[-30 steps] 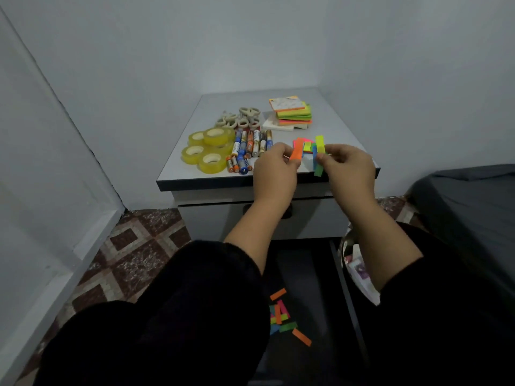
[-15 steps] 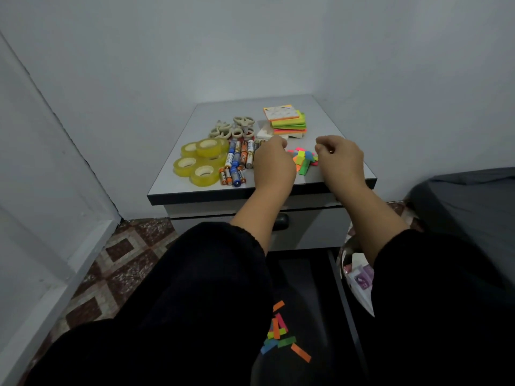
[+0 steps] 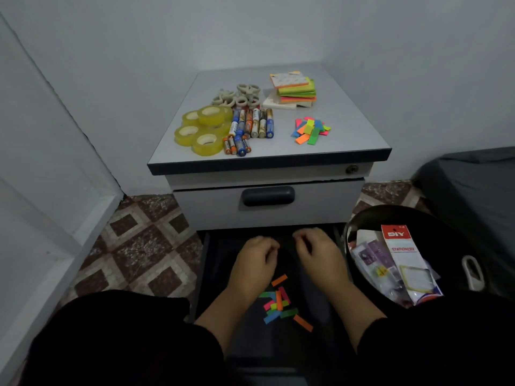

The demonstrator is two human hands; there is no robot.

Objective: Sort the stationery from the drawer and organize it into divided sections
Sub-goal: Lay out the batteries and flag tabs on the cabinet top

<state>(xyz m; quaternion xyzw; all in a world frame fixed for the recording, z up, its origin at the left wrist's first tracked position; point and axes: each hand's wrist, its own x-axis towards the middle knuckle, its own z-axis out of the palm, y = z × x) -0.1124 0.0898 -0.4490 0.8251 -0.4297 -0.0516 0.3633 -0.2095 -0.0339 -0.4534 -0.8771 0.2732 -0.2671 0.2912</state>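
A loose heap of small neon paper strips [image 3: 281, 302] lies on the dark floor of the open bottom drawer [image 3: 220, 263]. My left hand [image 3: 255, 264] and my right hand [image 3: 320, 256] hover side by side over the drawer, just beyond that heap, fingers loosely curled and holding nothing. On the grey cabinet top [image 3: 351, 126] sits a second pile of neon strips [image 3: 310, 131]. Also there are yellow tape rolls [image 3: 203, 130], batteries [image 3: 250, 127], beige rings [image 3: 239, 97] and stacked sticky-note pads [image 3: 296, 89].
A black bin [image 3: 362, 215] with stationery packets [image 3: 401, 260] stands right of the drawer. The closed upper drawer with a dark handle [image 3: 268, 195] is above my hands. A dark bed [image 3: 473, 188] lies at the right, a white door [image 3: 41, 168] at the left.
Both hands set the neon strips they held down on the cabinet top, then dropped to the open drawer with nothing in them. The camera tilted down.
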